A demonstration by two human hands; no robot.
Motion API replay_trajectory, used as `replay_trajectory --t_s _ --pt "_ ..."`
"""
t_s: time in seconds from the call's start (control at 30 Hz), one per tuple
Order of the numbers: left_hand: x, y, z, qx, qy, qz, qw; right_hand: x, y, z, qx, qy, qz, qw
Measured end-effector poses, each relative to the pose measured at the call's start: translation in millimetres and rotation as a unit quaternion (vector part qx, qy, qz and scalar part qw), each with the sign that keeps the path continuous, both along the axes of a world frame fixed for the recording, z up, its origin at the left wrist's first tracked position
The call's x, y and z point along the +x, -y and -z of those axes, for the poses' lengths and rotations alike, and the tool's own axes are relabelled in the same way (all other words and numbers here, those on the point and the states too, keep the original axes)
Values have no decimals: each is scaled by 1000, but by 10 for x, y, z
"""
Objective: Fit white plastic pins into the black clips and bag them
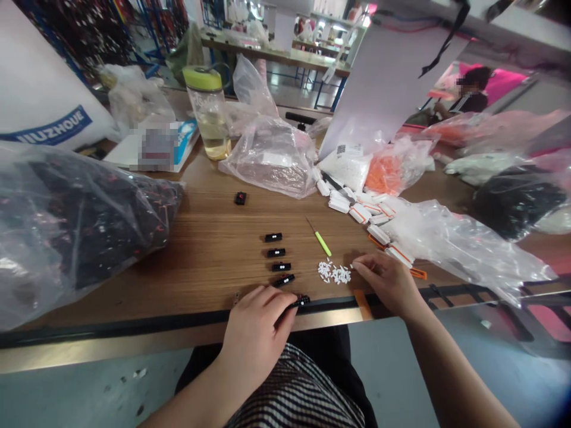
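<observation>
My left hand (261, 318) rests at the table's front edge, its fingers closed on a small black block (303, 301) with a white dot on its side. Beyond it, several similar black blocks (276, 252) stand in a column, most showing two white dots. My right hand (390, 282) is just right of a pile of tiny white pegs (341, 274). Its thumb and forefinger are pinched together, with a small white peg (352, 266) at the tips. Behind the pile lies a thin pick with a lime-green handle (323, 244).
White cases (359, 212), some orange-edged, lie at the right beside clear plastic bags (450, 238). A large bag of black parts (89, 208) covers the left. A lime-lidded bottle (207, 116) stands at the back. One separate black piece (240, 198) lies mid-table. A person (473, 95) sits far right.
</observation>
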State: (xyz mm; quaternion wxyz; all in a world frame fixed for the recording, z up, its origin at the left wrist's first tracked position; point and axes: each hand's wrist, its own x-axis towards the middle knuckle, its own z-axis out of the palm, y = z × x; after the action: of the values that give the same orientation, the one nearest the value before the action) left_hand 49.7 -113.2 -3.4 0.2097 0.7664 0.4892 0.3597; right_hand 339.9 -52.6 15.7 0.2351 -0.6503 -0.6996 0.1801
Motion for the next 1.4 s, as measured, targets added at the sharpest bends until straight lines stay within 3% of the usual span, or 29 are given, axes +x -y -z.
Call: replay_trajectory --t_s 0.07,0.23,0.37,0.9,1.2,1.4 --pt "-3 -2 6 -4 6 3 1000 -200 82 -85 13 -31 -29 999" --pt "-8 2 7 -18 9 0 1000 -784 340 -266 -8 -56 -191 980" --pt "-4 3 -7 -27 6 -3 1000 -981 407 -287 -11 -26 -231 973" --pt "7 -6 -12 -31 -4 -11 999 -1068 400 -284 96 110 -277 950" --pt "12 4 1 -29 3 -18 999 -996 434 -287 137 110 -264 948" --pt "10 -9 -21 -19 2 -13 1000 -913 389 -191 104 64 -241 963"
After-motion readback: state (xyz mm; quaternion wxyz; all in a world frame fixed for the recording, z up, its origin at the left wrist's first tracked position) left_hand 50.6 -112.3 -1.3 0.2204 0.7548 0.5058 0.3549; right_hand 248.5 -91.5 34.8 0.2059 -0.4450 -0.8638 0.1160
